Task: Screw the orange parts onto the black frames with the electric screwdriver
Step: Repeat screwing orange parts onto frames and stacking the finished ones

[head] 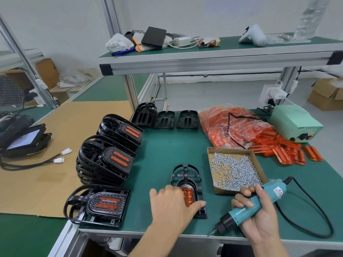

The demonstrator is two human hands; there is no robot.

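green bench mat (163,151) is carrying the work. left hand (171,203) is lying flat, pressing the orange part (188,196) into the black frame (187,184) just left of the screw box (234,170). right hand (259,214) is gripping the electric screwdriver (248,205), bit clear; next is probably picking a screw.

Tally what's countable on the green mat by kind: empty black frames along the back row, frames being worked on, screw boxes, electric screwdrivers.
Empty black frames, back row: 3
Frame under the left hand: 1
Screw box: 1
Electric screwdriver: 1
Total: 6
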